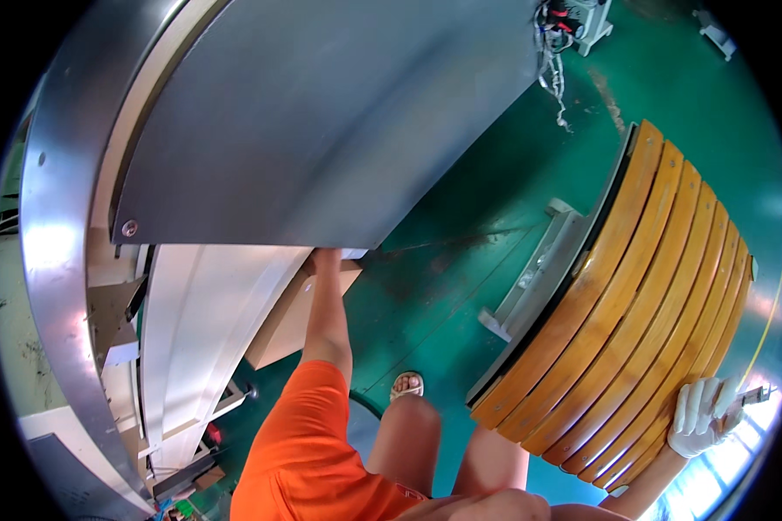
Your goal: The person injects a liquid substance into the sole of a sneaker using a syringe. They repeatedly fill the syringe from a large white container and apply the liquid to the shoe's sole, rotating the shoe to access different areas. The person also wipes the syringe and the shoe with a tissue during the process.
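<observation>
Left hand (pixel 326 257) reaches beneath the grey metal panel (pixel 321 113), grip not discernible; gloved right hand (pixel 702 417) grasps a small tool (pixel 753 395) beside the slatted wooden bench (pixel 634 313).

A green floor (pixel 460 252) ran under everything, scuffed and streaked near the middle. A bundle of loose wires (pixel 554 61) hung at the top, beside a pale machine base (pixel 586 22). A light grey bracket (pixel 530 278) lay on the floor. At the lower left sat a cardboard box (pixel 291 326), near a curved white panel (pixel 200 321).
</observation>
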`<control>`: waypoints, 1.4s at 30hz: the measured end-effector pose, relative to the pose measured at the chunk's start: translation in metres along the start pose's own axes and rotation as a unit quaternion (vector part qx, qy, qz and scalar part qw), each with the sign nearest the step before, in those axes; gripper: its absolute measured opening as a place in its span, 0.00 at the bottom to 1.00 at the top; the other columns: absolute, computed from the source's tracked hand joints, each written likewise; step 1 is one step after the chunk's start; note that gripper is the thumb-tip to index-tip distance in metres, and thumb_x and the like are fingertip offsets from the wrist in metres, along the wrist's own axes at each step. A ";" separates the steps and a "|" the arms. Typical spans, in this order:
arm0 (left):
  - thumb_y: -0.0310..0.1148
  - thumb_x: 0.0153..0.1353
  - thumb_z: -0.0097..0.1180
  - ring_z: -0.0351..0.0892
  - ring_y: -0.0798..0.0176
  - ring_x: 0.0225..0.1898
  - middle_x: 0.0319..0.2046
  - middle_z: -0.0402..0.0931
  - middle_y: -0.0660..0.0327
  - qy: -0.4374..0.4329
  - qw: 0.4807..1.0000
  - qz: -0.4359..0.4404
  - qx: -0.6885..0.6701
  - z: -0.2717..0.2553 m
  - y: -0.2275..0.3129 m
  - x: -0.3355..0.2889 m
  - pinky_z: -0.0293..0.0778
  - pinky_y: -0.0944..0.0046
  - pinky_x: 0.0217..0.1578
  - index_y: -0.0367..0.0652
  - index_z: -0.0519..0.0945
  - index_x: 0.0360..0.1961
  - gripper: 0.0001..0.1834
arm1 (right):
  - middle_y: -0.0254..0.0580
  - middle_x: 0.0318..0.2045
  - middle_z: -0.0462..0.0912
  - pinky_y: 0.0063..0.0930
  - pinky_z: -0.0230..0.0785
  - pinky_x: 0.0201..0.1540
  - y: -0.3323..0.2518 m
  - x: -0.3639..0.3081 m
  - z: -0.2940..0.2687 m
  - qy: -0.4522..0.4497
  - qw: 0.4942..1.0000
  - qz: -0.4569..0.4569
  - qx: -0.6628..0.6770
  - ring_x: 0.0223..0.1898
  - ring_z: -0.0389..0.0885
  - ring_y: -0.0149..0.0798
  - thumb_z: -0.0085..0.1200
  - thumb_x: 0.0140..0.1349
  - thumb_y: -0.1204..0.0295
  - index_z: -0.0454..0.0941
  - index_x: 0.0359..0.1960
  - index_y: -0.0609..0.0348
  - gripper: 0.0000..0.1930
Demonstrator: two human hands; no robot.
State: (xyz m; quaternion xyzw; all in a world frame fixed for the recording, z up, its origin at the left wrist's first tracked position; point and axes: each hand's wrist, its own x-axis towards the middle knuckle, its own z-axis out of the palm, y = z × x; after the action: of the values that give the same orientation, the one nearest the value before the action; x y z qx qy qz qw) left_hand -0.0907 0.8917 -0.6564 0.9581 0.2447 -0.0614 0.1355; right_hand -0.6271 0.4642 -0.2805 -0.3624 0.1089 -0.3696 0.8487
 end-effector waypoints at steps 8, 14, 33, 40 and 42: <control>0.36 0.43 0.70 0.83 0.43 0.35 0.41 0.78 0.40 -0.024 0.997 -0.048 -0.047 -0.037 0.021 -0.007 0.82 0.52 0.25 0.35 0.57 0.57 0.44 | 0.36 0.13 0.72 0.29 0.70 0.15 -0.004 0.005 0.000 -0.061 0.997 0.031 -0.037 0.11 0.70 0.34 0.61 0.62 0.61 0.71 0.25 0.58 0.16; 0.37 0.40 0.72 0.84 0.44 0.30 0.41 0.78 0.40 -0.071 0.992 0.015 -0.101 -0.068 0.013 -0.149 0.83 0.54 0.18 0.37 0.52 0.61 0.51 | 0.34 0.11 0.69 0.30 0.66 0.12 0.000 0.005 0.001 -0.098 0.995 0.021 -0.021 0.10 0.67 0.36 0.55 0.65 0.59 0.76 0.28 0.60 0.16; 0.36 0.42 0.64 0.76 0.41 0.50 0.49 0.76 0.46 -0.144 0.807 0.551 -0.154 -0.798 0.173 -0.410 0.73 0.54 0.51 0.43 0.54 0.71 0.52 | 0.39 0.17 0.72 0.32 0.69 0.24 -0.216 0.040 0.337 -0.033 0.899 0.213 -0.381 0.19 0.73 0.34 0.51 0.65 0.45 0.79 0.32 0.66 0.29; 0.37 0.41 0.67 0.75 0.46 0.49 0.52 0.76 0.51 -0.066 0.804 0.541 -0.237 -0.772 0.227 -0.313 0.72 0.55 0.51 0.44 0.49 0.72 0.57 | 0.46 0.25 0.80 0.32 0.71 0.33 -0.193 0.180 0.599 -0.307 0.589 -0.089 -0.743 0.29 0.81 0.42 0.55 0.64 0.60 0.84 0.39 0.53 0.12; 0.39 0.43 0.71 0.73 0.48 0.53 0.55 0.74 0.54 -0.084 0.787 0.534 -0.297 -0.750 0.244 -0.296 0.70 0.55 0.54 0.43 0.49 0.72 0.58 | 0.49 0.28 0.81 0.43 0.71 0.38 -0.174 0.208 0.631 -0.345 0.441 -0.115 -0.820 0.36 0.80 0.52 0.52 0.63 0.52 0.83 0.32 0.50 0.16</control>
State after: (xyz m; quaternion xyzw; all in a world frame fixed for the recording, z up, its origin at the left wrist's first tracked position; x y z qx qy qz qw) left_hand -0.1924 0.7693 0.1713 0.8394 -0.3123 0.0164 0.4446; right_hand -0.2905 0.5734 0.3080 -0.9962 0.0169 -0.0467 0.0721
